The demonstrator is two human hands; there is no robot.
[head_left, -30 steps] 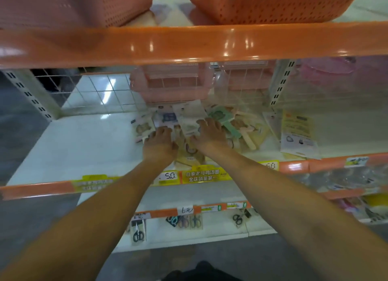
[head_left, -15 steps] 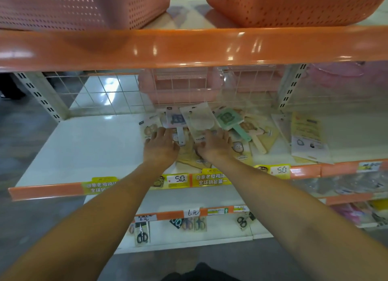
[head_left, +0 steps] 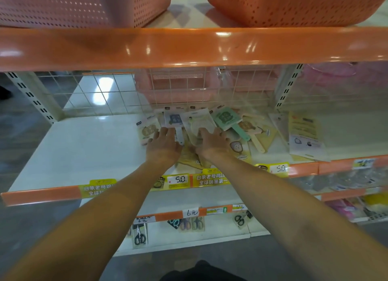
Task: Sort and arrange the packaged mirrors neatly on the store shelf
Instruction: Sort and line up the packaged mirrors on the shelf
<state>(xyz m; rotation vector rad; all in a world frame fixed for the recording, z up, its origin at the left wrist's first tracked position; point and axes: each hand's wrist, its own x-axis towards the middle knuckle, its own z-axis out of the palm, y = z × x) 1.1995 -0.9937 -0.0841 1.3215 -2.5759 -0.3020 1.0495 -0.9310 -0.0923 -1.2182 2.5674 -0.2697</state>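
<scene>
Yellow price tag (head_left: 178, 179) on the orange shelf edge (head_left: 42, 193) reads "5.0"; a second yellow tag (head_left: 280, 168) further right also reads "5.0". Yellow promo strip (head_left: 212, 179) between them shows "白象老母鸡汤 / 全球销量第一", partly repeated on another strip (head_left: 98, 190) at left. On the lower shelf, a white handwritten tag (head_left: 192, 212) reads "6元"; print on the mirror packages is too blurred to read.
</scene>
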